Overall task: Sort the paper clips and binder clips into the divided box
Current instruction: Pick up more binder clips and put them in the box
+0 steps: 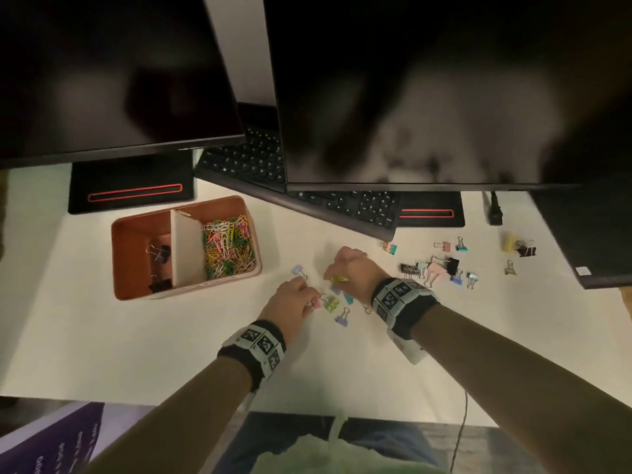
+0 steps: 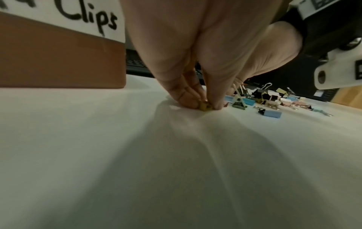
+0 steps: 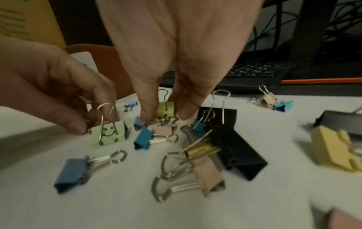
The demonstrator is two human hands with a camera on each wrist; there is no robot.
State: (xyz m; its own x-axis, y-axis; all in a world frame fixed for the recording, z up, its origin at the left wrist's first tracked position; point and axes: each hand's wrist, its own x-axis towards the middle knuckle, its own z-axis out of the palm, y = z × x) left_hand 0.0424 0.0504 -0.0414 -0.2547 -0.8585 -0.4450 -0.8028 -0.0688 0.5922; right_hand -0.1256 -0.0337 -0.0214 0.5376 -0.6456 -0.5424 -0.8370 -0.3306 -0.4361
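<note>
**Clip sorting: both hands at the loose binder clips**

Surface: a white desk [image 1: 102, 336]. Two dark monitors fill the top of the head view, with a black keyboard [image 1: 307, 196] beneath them.

The divided box [image 1: 184, 248], terracotta with a white partition, sits left of centre in the head view. Its right compartment holds a heap of coloured paper clips [image 1: 228, 246]; its left compartment holds a few black binder clips [image 1: 160, 253].

Loose binder clips [image 1: 441, 265] in pastel colours and black lie scattered at centre right of the head view, with a smaller group between the hands.

The left hand [image 1: 290, 299] has thumb and fingers pinched together at the desk; the left wrist view shows a small yellowish clip [image 2: 263, 106] between the tips. The right wrist view shows this hand beside a pale green clip [image 3: 108, 134] printed with a smiling face; whether that is the pinched clip cannot be told.

The right hand [image 1: 352, 268] points fingers down. Only the right wrist view shows its grasp: fingertips pinch a yellow-green binder clip [image 3: 166, 108], above pink and blue clips.
</note>
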